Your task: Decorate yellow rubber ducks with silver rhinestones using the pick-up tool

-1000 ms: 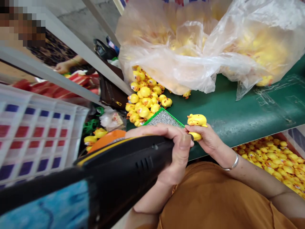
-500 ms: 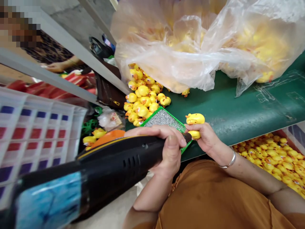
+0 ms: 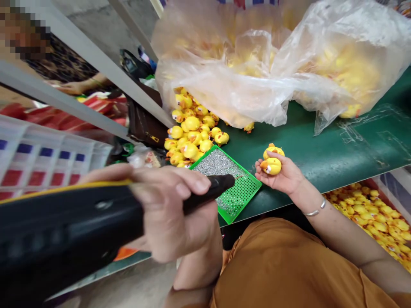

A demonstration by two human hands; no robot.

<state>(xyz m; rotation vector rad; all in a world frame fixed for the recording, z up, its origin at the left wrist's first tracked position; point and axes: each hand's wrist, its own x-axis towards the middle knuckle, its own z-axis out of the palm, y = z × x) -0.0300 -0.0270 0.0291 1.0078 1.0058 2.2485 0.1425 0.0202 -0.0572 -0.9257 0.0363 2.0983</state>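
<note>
My left hand (image 3: 180, 205) is wrapped round a black electric screwdriver (image 3: 70, 231), whose tip points right over a green perforated tray (image 3: 244, 192). Small silver screws (image 3: 213, 161) lie thickly in the tray's far part and more thinly toward its near edge. In my right hand (image 3: 285, 177), palm up beside the tray, rest two yellow toy ducks (image 3: 272, 166), one in front of the other. The tool's tip is apart from both ducks.
Loose toy ducks (image 3: 192, 137) are heaped behind the tray on the green tabletop (image 3: 308, 149). Clear plastic bags (image 3: 231, 94) of ducks stand at the back. More ducks (image 3: 375, 214) fill a container below right. At left are a white crate (image 3: 41, 158) and another person's hand (image 3: 72, 87).
My left hand has drawn the screwdriver left, away from the ducks, uncovering more of the tray. My right hand has turned palm up and moved slightly right, its fingers loosened around the ducks.
</note>
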